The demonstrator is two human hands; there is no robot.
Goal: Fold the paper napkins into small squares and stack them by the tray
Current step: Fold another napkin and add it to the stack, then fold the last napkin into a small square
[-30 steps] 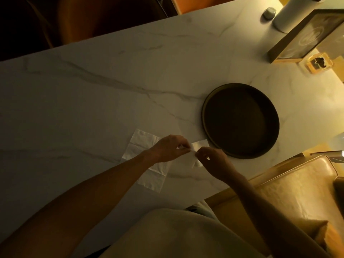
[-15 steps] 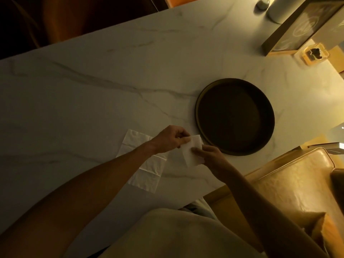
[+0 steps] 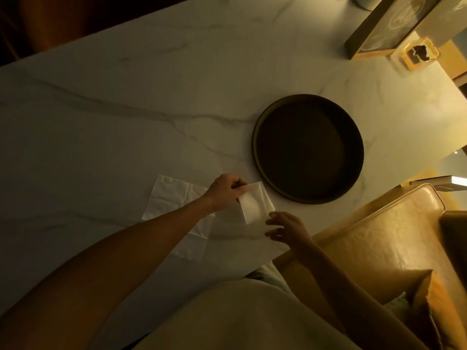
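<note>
A small folded white napkin [image 3: 255, 205] lies near the table's front edge, just left of the round dark tray [image 3: 260, 170]. My left hand [image 3: 227, 192] pinches its upper left corner. My right hand [image 3: 285, 227] hovers just below and to the right of it, fingers spread, holding nothing. A larger unfolded white napkin [image 3: 171, 200] lies flat on the marble table [image 3: 126, 122] to the left, partly hidden under my left forearm.
A framed picture [image 3: 386, 26] leans at the back right, with a small amber dish [image 3: 417, 54] beside it. A tan leather chair [image 3: 379, 248] stands at the table's right front corner. The table's front edge runs close under my hands.
My right hand has let go of the folded napkin and drawn back toward me. The left hand keeps its pinch, and the napkin now rests lower, beside the tray.
</note>
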